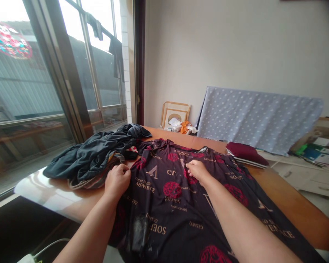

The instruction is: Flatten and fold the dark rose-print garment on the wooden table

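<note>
A dark shirt [172, 206] with red round motifs and tan lettering lies spread over the table, its neckline at the far side and its lower part hanging towards me. At the shirt's left edge, my left hand [117, 178] is closed, its fingertips turned in on the fabric. My right hand [197, 170] pinches the cloth at the upper middle of the shirt, below the neckline. A dark, glossy patch shows low on the shirt between my arms. Just beyond my left hand is a heap of dark clothes [95, 155], piled loosely.
The brown table [298, 204] runs under everything. A folded maroon cloth [246, 153] lies at its right far side. Behind stand a grey dotted cloth [257, 117] draped over something, white drawers [301, 175] and wooden frames [175, 112]. A window [98, 80] borders the left; a white cable [50, 243] hangs below.
</note>
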Motion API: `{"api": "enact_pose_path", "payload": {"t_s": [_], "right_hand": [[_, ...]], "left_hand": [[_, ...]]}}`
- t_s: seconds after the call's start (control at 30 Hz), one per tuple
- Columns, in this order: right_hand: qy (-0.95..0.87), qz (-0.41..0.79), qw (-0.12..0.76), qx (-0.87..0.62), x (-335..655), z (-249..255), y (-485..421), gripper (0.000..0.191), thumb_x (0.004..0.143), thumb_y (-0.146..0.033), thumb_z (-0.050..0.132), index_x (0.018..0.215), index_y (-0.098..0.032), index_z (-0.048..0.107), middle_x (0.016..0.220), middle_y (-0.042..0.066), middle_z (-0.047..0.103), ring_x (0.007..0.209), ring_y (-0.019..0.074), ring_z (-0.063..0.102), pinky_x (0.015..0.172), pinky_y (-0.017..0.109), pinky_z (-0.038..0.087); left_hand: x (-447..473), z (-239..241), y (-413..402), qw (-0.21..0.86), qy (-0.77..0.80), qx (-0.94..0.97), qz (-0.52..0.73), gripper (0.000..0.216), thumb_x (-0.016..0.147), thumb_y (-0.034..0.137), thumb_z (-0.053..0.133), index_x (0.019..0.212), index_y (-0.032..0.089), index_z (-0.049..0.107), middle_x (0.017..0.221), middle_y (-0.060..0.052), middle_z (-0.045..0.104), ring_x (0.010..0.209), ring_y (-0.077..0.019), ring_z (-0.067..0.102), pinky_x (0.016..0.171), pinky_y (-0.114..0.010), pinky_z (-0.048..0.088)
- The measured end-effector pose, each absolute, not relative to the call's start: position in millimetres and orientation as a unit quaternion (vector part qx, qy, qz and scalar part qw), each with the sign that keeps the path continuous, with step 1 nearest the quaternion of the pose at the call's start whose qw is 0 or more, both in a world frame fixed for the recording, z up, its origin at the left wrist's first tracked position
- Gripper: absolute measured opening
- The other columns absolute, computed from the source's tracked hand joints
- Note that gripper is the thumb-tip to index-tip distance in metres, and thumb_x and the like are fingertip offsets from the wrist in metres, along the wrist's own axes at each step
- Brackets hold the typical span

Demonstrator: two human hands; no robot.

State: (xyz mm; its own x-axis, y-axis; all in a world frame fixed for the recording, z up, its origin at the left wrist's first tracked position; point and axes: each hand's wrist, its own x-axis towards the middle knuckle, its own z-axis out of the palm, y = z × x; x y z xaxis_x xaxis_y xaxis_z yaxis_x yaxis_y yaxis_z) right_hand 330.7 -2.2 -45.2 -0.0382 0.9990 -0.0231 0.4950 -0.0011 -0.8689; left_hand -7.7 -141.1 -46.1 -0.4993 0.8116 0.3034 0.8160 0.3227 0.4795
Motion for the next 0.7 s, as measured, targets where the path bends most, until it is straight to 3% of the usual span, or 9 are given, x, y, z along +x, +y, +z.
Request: {"api": "enact_pose_path", "payload": {"t_s": [0.13, 0.37, 0.53, 0.7], "right_hand": [[-0.631, 0.346, 0.339, -0.606, 332.5, -52.9, 1.3, 0.012, 0.083, -0.027, 0.060, 0.077, -0.017, 0.062, 0.062, 0.001, 0.066, 0.049, 0.0114, 0.059, 0.050, 0.021, 0.042], [-0.673, 0.290, 0.312, -0.604, 335.9, -54.2, 4.3, 0.014, 0.082, -0.029, 0.059, 0.079, -0.018, 0.066, 0.065, 0.002, 0.068, 0.054, 0.0139, 0.061, 0.055, 0.023, 0.041], [-0.742, 0.264, 0.269, -0.555, 324.8, -43.8, -12.4, 0.015, 0.080, -0.031, 0.063, 0.078, -0.020, 0.073, 0.069, 0.000, 0.071, 0.066, 0.0154, 0.063, 0.064, 0.023, 0.042], [-0.823, 0.189, 0.178, -0.505, 334.5, -42.5, -19.8, 0.022, 0.082, -0.030, 0.062, 0.097, -0.026, 0.079, 0.098, 0.002, 0.075, 0.088, 0.0183, 0.066, 0.078, 0.025, 0.045]], "left_hand": [[-7.8, -44.3, -143.3, 0.017, -0.815, -0.482, -0.321, 0.023, 0.090, 0.039, 0.048, 0.089, 0.024, 0.066, 0.094, -0.007, 0.069, 0.091, -0.0247, 0.064, 0.076, -0.032, 0.046], [7.7, -30.0, -152.1, 0.042, -0.864, -0.449, -0.225, 0.031, 0.095, 0.039, 0.039, 0.102, 0.023, 0.065, 0.115, -0.013, 0.067, 0.106, -0.0362, 0.059, 0.084, -0.048, 0.046], [10.5, -28.4, -153.2, 0.034, -0.863, -0.459, -0.209, 0.034, 0.095, 0.036, 0.038, 0.111, 0.025, 0.065, 0.121, -0.013, 0.065, 0.110, -0.0362, 0.057, 0.087, -0.050, 0.045], [8.8, -29.7, -151.6, 0.031, -0.863, -0.464, -0.199, 0.036, 0.094, 0.034, 0.038, 0.114, 0.027, 0.067, 0.121, -0.013, 0.063, 0.111, -0.0371, 0.055, 0.086, -0.051, 0.045]]}}
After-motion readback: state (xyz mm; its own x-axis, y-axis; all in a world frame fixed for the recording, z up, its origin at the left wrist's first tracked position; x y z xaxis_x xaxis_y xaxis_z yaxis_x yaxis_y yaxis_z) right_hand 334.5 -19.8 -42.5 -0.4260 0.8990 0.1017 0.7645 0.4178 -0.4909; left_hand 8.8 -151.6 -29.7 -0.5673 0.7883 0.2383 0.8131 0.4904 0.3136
